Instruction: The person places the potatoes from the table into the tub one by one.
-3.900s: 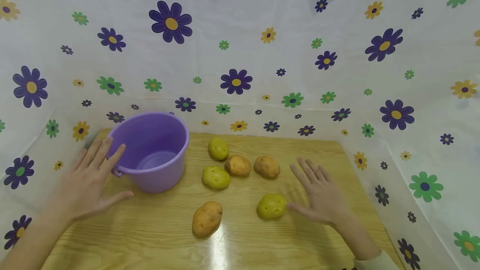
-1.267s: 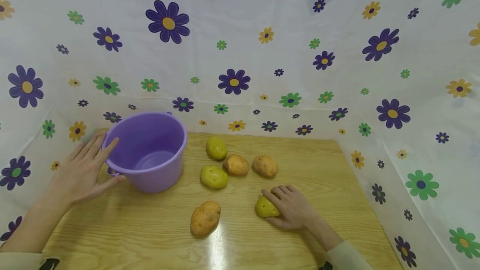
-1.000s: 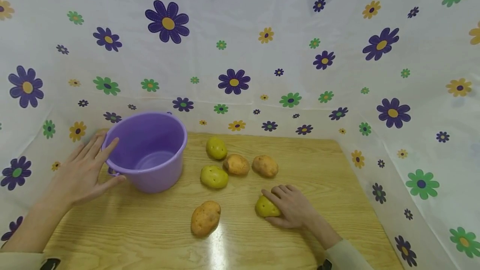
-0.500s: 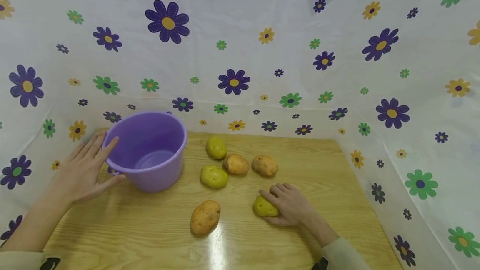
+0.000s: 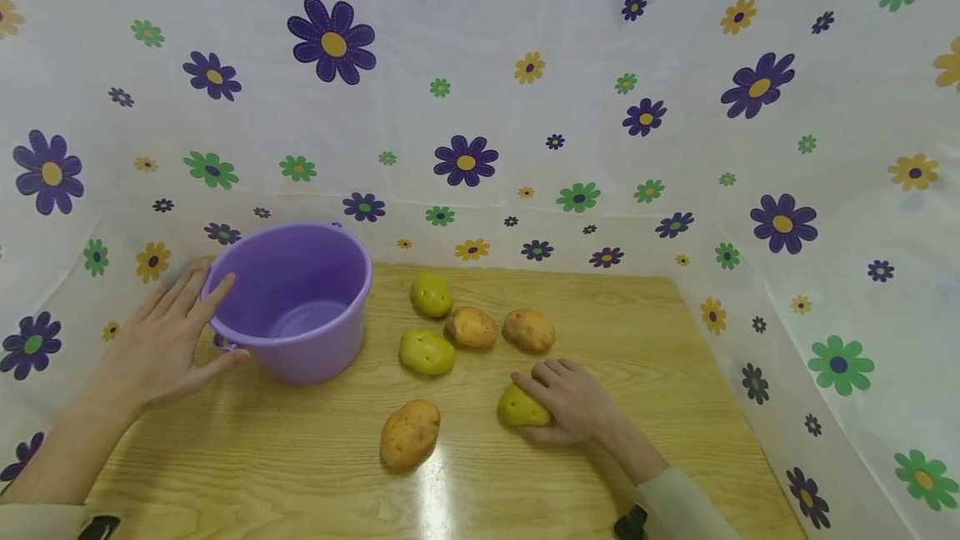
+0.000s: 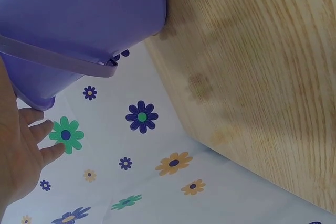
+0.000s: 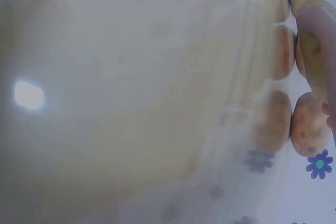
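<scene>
Fingers, right hand (image 5: 573, 401): curled over and round the yellow-green potato (image 5: 521, 407), thumb low on the near side; clamped on it, potato seemingly resting on the wooden table (image 5: 660, 340).
Fingers, left hand (image 5: 161, 340): straight and spread, laid flat against the outer wall of the purple bucket (image 5: 296, 298); thumb low near the base, nothing pinched.
Potato location: right of centre, in front of the cluster, well apart from the bucket.
Bucket: upright, open mouth up, nothing visible inside; thin handle (image 6: 58, 61) hanging down along the wall in the left wrist view.
Slip risk: rounded, smooth-looking skin; likely to roll out of a shallow grip taken mostly from above.
Tip risk: light bucket braced from one side only; likely to slide or tilt toward the cluster under a push.
Knock risk: brown potato at the front (image 5: 410, 435) lies between the held potato and the bucket; likely to be clipped by a low sweep.
Cluster behind: two yellow-green potatoes (image 5: 431, 294) (image 5: 427, 351) and two brown ones (image 5: 472, 327) (image 5: 528, 330), near one another, just beyond the right knuckles.
Surround: flowered sheet (image 5: 480, 107) on three sides, close to the table edges.
Right wrist view: blurred; potatoes only dimly told along the right edge.
</scene>
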The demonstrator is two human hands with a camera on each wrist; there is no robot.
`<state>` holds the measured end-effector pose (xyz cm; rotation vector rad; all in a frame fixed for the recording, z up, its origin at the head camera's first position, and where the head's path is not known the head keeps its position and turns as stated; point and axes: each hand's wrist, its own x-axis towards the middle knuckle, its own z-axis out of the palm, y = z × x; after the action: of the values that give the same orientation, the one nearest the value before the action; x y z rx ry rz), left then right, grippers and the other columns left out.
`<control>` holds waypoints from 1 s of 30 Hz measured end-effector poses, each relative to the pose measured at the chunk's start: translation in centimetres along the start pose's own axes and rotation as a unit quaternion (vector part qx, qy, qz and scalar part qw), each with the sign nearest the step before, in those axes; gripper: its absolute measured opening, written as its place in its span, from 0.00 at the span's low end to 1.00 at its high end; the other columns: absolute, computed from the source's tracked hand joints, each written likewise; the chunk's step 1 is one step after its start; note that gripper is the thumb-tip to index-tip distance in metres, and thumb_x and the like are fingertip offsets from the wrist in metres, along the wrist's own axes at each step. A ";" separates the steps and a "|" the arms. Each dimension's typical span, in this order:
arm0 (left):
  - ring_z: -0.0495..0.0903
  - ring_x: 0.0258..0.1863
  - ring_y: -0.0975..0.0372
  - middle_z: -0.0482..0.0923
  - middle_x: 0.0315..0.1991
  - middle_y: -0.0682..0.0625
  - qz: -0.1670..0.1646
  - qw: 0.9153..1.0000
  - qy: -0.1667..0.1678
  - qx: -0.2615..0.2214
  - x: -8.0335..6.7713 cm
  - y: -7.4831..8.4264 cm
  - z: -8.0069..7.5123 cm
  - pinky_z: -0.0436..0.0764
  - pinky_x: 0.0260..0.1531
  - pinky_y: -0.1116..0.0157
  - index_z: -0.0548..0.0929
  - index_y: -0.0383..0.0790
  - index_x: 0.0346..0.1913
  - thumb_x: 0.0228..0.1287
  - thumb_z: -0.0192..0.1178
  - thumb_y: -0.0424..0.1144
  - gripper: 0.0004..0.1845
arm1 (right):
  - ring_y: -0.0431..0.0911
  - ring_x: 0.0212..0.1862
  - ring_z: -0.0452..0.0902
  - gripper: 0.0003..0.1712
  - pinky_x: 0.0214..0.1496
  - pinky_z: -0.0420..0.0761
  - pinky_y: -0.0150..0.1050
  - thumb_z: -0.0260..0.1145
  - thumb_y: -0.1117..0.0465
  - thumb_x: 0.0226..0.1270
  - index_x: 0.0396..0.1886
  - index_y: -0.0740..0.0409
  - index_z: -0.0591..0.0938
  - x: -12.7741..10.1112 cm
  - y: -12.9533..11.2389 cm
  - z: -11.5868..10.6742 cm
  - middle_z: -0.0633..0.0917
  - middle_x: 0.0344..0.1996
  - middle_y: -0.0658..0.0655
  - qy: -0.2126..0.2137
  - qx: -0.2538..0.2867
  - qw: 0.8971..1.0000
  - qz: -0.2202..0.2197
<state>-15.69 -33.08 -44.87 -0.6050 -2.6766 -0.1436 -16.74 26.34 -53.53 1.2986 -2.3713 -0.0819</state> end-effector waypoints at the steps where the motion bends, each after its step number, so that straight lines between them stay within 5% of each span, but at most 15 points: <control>1: 0.32 0.89 0.58 0.40 0.88 0.39 -0.001 1.000 -0.001 0.001 0.0 0.0 -0.1 0.29 0.88 0.62 0.55 0.41 0.85 0.66 0.55 0.76 0.57 | 0.42 0.38 0.78 0.43 0.44 0.87 0.40 0.69 0.27 0.58 0.65 0.49 0.81 0.2 0.1 -0.1 0.83 0.38 0.48 -0.001 0.002 1.000 0.001; 11: 0.31 0.89 0.56 0.40 0.88 0.39 -0.007 1.000 -0.008 0.010 -0.3 0.1 -0.3 0.25 0.86 0.64 0.55 0.42 0.85 0.65 0.55 0.76 0.57 | 0.42 0.42 0.79 0.45 0.45 0.86 0.38 0.72 0.28 0.57 0.68 0.48 0.81 2.5 0.4 -1.2 0.84 0.41 0.49 -0.009 -0.011 1.000 0.005; 30: 0.32 0.89 0.59 0.41 0.88 0.40 -0.002 1.000 0.007 0.015 -1.1 0.9 -0.3 0.28 0.87 0.64 0.57 0.41 0.85 0.64 0.58 0.76 0.57 | 0.44 0.44 0.80 0.46 0.50 0.85 0.40 0.75 0.30 0.53 0.67 0.50 0.81 5.5 -0.7 -1.0 0.85 0.41 0.49 0.064 0.012 0.998 0.000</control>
<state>-14.26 -32.73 -45.05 -0.5882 -2.6619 -0.1086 -18.34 21.65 -50.91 1.2762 -2.2693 0.0294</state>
